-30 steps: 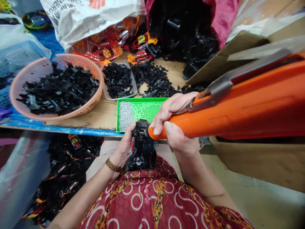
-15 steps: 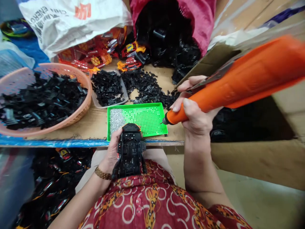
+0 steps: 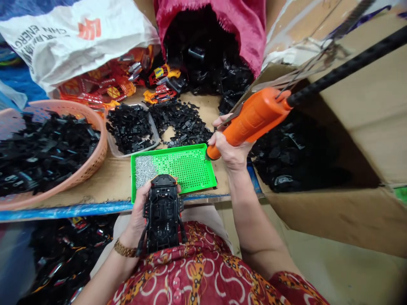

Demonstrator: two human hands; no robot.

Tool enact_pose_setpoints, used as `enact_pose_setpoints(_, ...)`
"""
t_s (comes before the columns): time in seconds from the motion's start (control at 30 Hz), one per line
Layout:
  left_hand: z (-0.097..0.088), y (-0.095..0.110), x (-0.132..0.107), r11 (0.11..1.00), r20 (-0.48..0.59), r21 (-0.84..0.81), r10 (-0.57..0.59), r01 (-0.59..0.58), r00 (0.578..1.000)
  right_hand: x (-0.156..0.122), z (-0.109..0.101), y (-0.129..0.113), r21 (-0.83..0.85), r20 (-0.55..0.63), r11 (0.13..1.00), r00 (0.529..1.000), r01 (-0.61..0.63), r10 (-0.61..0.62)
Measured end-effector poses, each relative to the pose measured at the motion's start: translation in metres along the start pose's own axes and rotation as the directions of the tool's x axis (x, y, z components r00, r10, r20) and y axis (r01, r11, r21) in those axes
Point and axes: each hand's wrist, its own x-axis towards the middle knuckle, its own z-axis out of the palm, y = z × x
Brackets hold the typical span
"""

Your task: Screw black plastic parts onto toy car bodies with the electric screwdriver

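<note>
My left hand [image 3: 139, 212] is closed around a black toy car chassis [image 3: 163, 216], held underside up against my lap at the table's front edge. An orange electric screwdriver [image 3: 251, 120] is gripped in my right hand [image 3: 233, 150], its tip pointing down and left. That tip is over the right end of a green tray [image 3: 203, 185] full of small holes; whether it touches a screw cannot be made out. Loose silver screws [image 3: 145, 170] are heaped at the tray's left end. The far end of the chassis overlaps the tray's near edge.
A pink basket [image 3: 95, 159] and a clear tub [image 3: 154, 134] hold small black parts, with more parts [image 3: 187, 127] heaped beside them. Red-orange car bodies [image 3: 111, 84] spill from a white sack [image 3: 79, 38]. A cardboard box [image 3: 318, 207] stands right; a magenta sack [image 3: 251, 29] lies behind.
The screwdriver has swung from a near-level pose to a steeper one, its back end further from me. The view has shifted slightly. My left hand still holds the chassis.
</note>
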Motion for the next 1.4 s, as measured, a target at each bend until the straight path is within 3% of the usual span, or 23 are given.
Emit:
enact_pose_setpoints(0.53,0.011,0.001,-0.006,0.999,-0.051,-0.029,-0.044,0.043,0.998,0.002,0.002,0.02,-0.009,0.022,0.998,0.998,0.056,-0.056)
enact_pose_setpoints(0.97,0.013,0.0,-0.006,0.999,0.003,0.006,-0.053,0.053,0.999,-0.001,0.003,0.015,-0.061,0.032,0.998,0.999,0.008,-0.006)
enact_pose_setpoints(1.27,0.014,0.0,-0.006,0.999,-0.031,-0.014,-0.043,0.043,0.999,-0.005,0.002,0.018,-0.062,0.037,0.995,0.996,-0.078,0.081)
enact_pose_setpoints(1.4,0.013,-0.001,-0.005,0.999,-0.003,-0.002,-0.035,0.035,0.999,-0.004,0.003,0.019,-0.034,0.029,0.998,0.998,-0.057,0.058)
